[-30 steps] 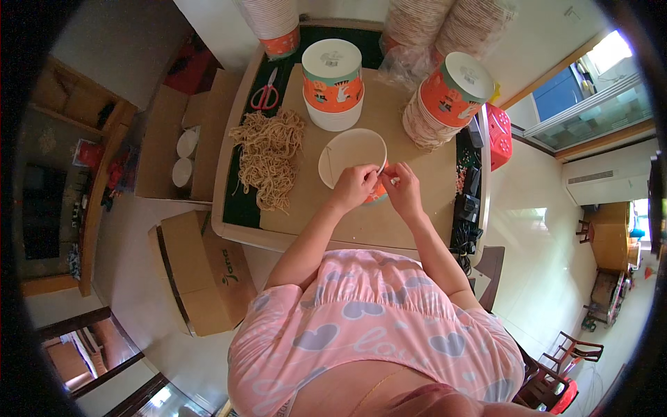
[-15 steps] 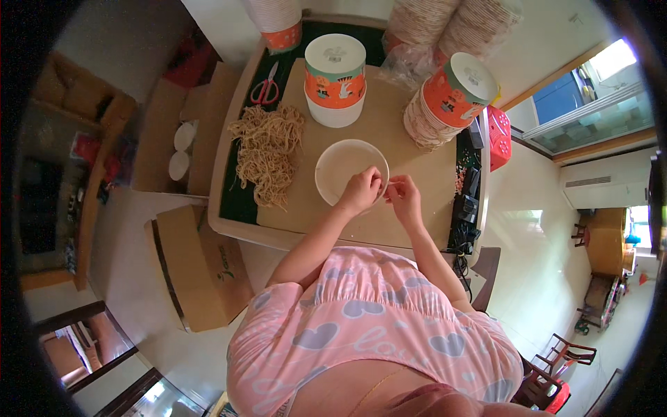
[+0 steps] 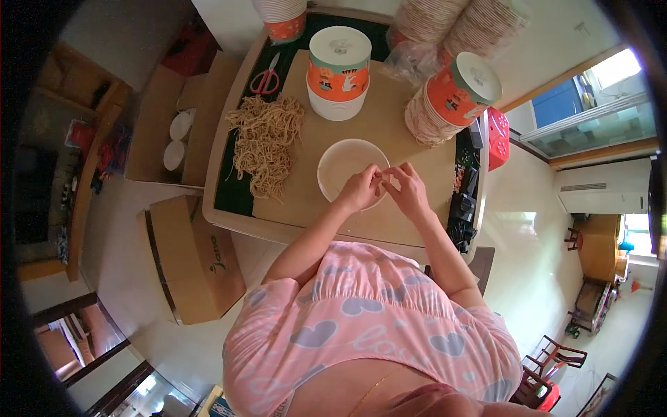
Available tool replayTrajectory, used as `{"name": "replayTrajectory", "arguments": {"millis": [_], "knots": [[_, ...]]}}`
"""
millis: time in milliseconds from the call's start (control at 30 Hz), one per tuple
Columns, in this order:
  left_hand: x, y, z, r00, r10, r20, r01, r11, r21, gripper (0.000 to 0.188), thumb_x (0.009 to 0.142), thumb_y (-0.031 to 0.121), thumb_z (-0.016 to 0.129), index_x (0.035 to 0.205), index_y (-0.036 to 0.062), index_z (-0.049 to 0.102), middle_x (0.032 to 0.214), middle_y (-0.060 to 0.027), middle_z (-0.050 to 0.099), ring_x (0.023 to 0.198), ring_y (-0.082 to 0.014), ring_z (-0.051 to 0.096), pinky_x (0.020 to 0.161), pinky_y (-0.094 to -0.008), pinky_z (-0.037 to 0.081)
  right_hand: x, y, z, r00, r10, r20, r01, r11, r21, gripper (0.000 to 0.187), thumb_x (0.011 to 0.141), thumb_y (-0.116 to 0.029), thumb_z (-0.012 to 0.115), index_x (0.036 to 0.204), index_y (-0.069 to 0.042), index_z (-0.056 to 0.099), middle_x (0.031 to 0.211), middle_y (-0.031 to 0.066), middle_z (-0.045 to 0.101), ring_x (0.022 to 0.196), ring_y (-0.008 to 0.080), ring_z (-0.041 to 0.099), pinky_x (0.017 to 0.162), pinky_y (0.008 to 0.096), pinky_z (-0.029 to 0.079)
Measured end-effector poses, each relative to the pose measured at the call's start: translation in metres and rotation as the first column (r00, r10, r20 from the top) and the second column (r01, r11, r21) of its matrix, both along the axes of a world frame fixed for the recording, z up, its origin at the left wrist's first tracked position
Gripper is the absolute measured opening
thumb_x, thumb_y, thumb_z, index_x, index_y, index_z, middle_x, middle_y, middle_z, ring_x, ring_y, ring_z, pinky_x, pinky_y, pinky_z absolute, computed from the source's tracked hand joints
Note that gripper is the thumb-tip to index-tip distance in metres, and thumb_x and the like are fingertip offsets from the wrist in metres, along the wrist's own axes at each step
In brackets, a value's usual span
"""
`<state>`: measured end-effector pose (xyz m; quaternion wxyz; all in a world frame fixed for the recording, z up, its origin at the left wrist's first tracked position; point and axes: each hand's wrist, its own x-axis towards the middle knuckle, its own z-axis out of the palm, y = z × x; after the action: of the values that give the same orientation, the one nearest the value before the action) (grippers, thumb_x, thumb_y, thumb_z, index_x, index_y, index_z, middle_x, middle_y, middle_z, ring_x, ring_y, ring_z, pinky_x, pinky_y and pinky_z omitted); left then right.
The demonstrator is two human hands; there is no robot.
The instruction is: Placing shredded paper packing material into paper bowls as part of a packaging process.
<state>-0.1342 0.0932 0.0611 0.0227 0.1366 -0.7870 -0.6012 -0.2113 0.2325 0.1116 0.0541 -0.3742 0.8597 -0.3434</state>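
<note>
A pale paper tub (image 3: 342, 161) stands with its opening up on a brown cardboard sheet (image 3: 299, 214). Over its right rim, my left hand (image 3: 360, 190) is closed in a pinch. My right hand (image 3: 408, 193) is closed too, its fingertips meeting the left ones just beside the rim. What the fingers hold is small and mostly hidden. To the left of the tub lies a loose heap of tan twine (image 3: 265, 146), with pink-handled scissors (image 3: 266, 80) beyond it.
Upside-down stacked tubs with orange printed bands stand behind (image 3: 339, 82) and at the right (image 3: 455, 97). More stacks line the far edge. Black adapters and cables (image 3: 464, 205) run along the right side. Open cardboard boxes (image 3: 191, 260) sit on the floor at left.
My right hand has moved in and up against my left fingertips; a small gap showed between them before. The tub stays in place, and the whole view has shifted slightly.
</note>
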Motion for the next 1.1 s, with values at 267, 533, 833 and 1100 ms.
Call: {"name": "replayTrajectory", "arguments": {"millis": [267, 533, 833, 1100], "knots": [[0.039, -0.029, 0.032, 0.931, -0.355, -0.082, 0.293, 0.863, -0.413, 0.023, 0.074, 0.009, 0.065, 0.094, 0.002, 0.055, 0.082, -0.0128, 0.065, 0.072, -0.0287, 0.063, 0.064, -0.0353, 0.049, -0.03, -0.008, 0.002, 0.929, 0.319, -0.186, -0.298, 0.946, 0.128, 0.007, 0.073, -0.013, 0.066, 0.078, -0.009, 0.065, 0.099, 0.008, 0.055, 0.092, 0.0261, 0.053, 0.078, 0.0375, 0.046], [0.043, -0.072, 0.033, 0.961, 0.257, -0.105, -0.259, 0.966, -0.005, 0.018, 0.074, 0.003, 0.065, 0.09, 0.0022, 0.058, 0.084, -0.0114, 0.062, 0.078, -0.0184, 0.059, 0.071, -0.0323, 0.047, -0.028, -0.008, 0.008, 0.913, 0.372, -0.169, -0.343, 0.922, 0.178, 0.006, 0.072, -0.01, 0.066, 0.075, -0.007, 0.062, 0.097, 0.0063, 0.054, 0.089, 0.0236, 0.053, 0.078, 0.0369, 0.045], [0.01, 0.008, 0.007, 0.92, -0.02, -0.391, -0.074, 0.972, -0.223, 0.052, 0.07, 0.008, 0.07, 0.117, 0.0041, 0.047, 0.112, -0.0139, 0.057, 0.105, -0.0273, 0.055, 0.089, -0.0359, 0.045, -0.023, -0.009, 0.0, 0.938, 0.344, 0.039, -0.346, 0.935, 0.08, 0.004, 0.074, -0.01, 0.064, 0.076, -0.007, 0.062, 0.079, 0.0081, 0.056, 0.076, 0.0272, 0.057, 0.068, 0.0389, 0.046], [-0.006, 0.018, -0.039, 0.994, 0.104, -0.037, -0.05, 0.719, 0.694, 0.021, 0.08, 0.005, 0.064, 0.097, -0.0007, 0.053, 0.081, -0.0044, 0.06, 0.069, -0.009, 0.056, 0.059, -0.0232, 0.045, -0.017, -0.006, -0.028, 0.8, 0.132, 0.586, -0.008, 0.978, -0.208, 0.01, 0.083, -0.007, 0.062, 0.088, 0.002, 0.063, 0.076, 0.0024, 0.063, 0.071, 0.0091, 0.057, 0.065, 0.0242, 0.046]]}}
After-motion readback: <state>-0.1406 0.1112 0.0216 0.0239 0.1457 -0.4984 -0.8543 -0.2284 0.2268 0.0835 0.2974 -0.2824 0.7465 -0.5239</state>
